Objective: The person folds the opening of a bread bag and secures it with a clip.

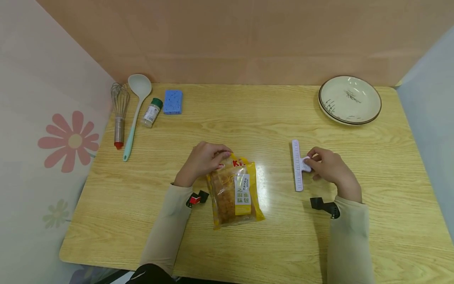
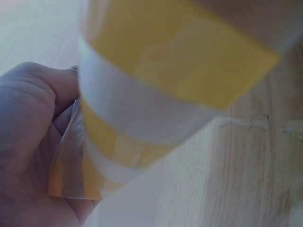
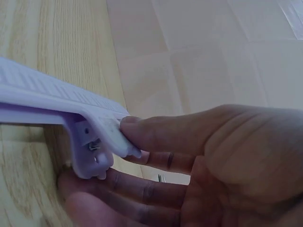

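Observation:
A yellow and clear bag of bread (image 1: pixel 227 193) leans toward me over the middle of the table. My left hand (image 1: pixel 203 159) pinches its top left corner between thumb and fingers; in the left wrist view the bag's yellow and white back (image 2: pixel 142 104) fills the middle and hides part of the fingers. To the right, my right hand (image 1: pixel 330 167) holds a lilac sealing clip (image 1: pixel 297 165) by its short handle. The right wrist view shows the thumb on the upper handle tab (image 3: pixel 116 132) and fingers at the lower one, with a metal spring between.
At the back left lie a whisk (image 1: pixel 119 114), a ladle (image 1: pixel 136 106) with a mint handle, a green-capped seasoning jar (image 1: pixel 151 113) and a blue sponge (image 1: pixel 173 102). Stacked plates (image 1: pixel 349 98) stand at the back right. Walls border the wooden table (image 1: pixel 248 118) behind and at both sides.

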Available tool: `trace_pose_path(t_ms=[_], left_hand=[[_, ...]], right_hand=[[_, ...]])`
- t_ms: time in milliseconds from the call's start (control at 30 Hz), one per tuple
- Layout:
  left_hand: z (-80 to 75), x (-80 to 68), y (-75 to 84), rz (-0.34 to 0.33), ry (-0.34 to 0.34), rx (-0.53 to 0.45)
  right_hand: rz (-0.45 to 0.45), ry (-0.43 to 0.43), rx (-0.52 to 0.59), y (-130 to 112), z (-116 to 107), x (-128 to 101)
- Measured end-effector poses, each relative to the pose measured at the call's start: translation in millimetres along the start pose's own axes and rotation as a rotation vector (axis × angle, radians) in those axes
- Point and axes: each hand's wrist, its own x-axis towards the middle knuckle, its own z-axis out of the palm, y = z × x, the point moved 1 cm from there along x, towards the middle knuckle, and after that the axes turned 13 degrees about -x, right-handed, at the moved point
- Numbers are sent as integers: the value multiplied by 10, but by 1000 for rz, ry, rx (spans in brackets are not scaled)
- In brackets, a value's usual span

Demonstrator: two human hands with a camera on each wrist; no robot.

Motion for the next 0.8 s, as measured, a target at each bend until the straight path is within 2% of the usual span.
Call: trace_pose_path(t_ms=[233,567,800], left_hand=[[-1,5,-14,16,7,5],[-4,11,-42,48,12,1],[-3,8,-50,65,15,2]], right_hand=[[-3,15,48,-1,11,19],[-38,82,150,-14,40,81],[-35,72,62,-24,5,78]])
